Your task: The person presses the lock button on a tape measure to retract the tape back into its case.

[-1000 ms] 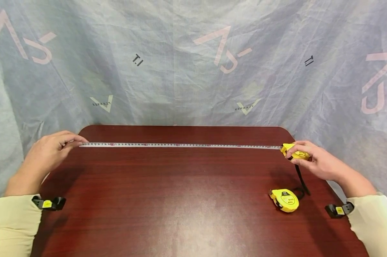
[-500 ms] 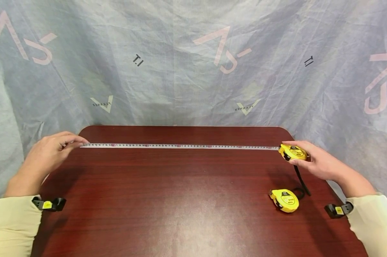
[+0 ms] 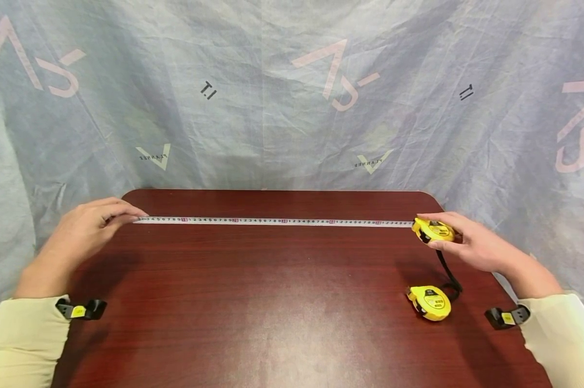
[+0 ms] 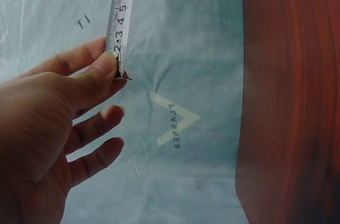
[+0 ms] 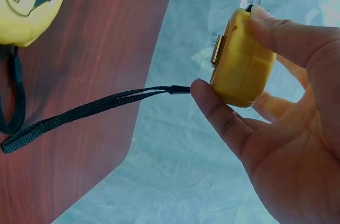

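A yellow tape measure (image 3: pixel 434 230) is gripped in my right hand (image 3: pixel 481 242), its black wrist strap (image 5: pixel 95 110) hanging down toward the table. From its case the white blade (image 3: pixel 272 221) stretches straight across to the left. My left hand (image 3: pixel 90 229) pinches the hooked end of that blade between thumb and index finger; in the left wrist view the metal hook (image 4: pixel 121 77) shows just below the thumb tip, and the other fingers are spread apart. A second yellow tape measure (image 3: pixel 432 303) lies on the table, below and in front of my right hand.
The dark red wooden table (image 3: pixel 272 302) has rounded far corners. Behind it hangs a grey-blue cloth (image 3: pixel 262 108) with printed letters. Each sleeve carries a black wrist mount, one at the left (image 3: pixel 82 310) and one at the right (image 3: pixel 507 317).
Both hands have come closer together, the right hand moving left and the left hand slightly right. The exposed blade is shorter. My right index finger has lifted from the front of the case.
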`<state>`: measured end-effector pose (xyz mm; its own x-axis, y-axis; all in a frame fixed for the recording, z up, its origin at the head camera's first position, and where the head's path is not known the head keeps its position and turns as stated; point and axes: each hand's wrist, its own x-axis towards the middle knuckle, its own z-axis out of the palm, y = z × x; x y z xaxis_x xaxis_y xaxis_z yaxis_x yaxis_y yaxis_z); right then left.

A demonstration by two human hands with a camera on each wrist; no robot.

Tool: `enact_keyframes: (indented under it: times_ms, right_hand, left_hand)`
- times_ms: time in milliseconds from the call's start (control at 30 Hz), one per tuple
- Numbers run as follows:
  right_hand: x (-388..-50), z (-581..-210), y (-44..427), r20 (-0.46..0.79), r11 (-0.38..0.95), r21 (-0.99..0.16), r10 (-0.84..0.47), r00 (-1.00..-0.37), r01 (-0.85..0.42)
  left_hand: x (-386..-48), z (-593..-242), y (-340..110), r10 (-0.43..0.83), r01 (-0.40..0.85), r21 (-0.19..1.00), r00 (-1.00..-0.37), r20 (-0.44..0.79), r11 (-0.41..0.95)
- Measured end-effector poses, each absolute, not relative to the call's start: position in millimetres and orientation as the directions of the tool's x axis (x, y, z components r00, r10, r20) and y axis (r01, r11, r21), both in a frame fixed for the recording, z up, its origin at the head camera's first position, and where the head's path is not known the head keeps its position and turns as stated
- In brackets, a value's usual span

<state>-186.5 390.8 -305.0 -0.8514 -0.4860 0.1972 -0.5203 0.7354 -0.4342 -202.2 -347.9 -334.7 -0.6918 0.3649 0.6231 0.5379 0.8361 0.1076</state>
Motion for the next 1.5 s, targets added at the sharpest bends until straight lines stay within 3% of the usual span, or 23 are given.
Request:
enact_keyframes:
  times_ms: [367, 1233, 1500]
  right_hand:
    - [-185.3, -298.5, 373.4, 0.201, 0.699, -0.451, -0.527, -0.826, -0.555]
    - [-195.2, -302.8, 342.5, 0.123, 0.703, -0.509, -0.511, -0.851, -0.496]
    - [-198.3, -304.7, 331.7, 0.106, 0.71, -0.504, -0.514, -0.851, -0.492]
  left_hand:
    - [-202.4, -326.4, -327.4, 0.429, 0.588, 0.101, -0.687, 0.586, 0.803]
    - [-212.5, -321.0, -278.9, 0.535, 0.676, 0.116, -0.666, 0.52, 0.728]
    - [-214.9, -322.9, -262.3, 0.534, 0.655, 0.125, -0.699, 0.475, 0.746]
